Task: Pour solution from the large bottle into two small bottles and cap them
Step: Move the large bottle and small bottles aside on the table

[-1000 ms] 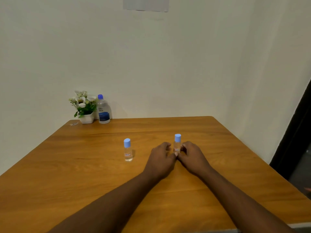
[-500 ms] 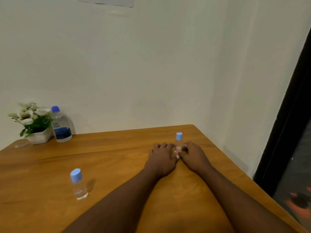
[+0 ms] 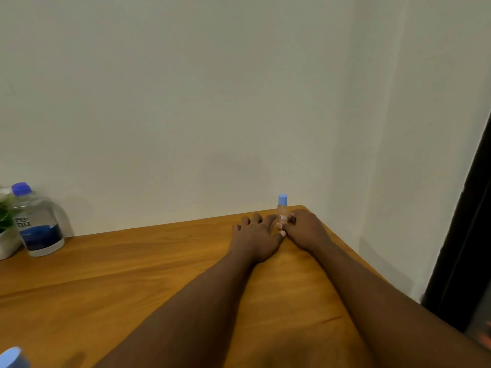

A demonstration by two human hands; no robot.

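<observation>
A small clear bottle [image 3: 283, 211] with a light blue cap stands upright near the table's far right corner. My left hand [image 3: 256, 239] lies low on the table at its left, thumb and forefinger against its base, other fingers spread. My right hand [image 3: 305, 229] curls around its right side. The large bottle [image 3: 37, 224], blue-capped with a blue label, stands at the far left by the wall. Only the blue cap of the second small bottle [image 3: 10, 358] shows at the bottom left corner.
A potted plant in a white pot [image 3: 6, 235] sits just left of the large bottle, cut off by the frame. The wooden table [image 3: 132, 274] ends close behind and right of my hands. A dark doorway [image 3: 467, 235] is on the right.
The view has swung right and closer. Both hands have slid the small bottle toward the far right corner. The second small bottle has dropped to the bottom left edge of view.
</observation>
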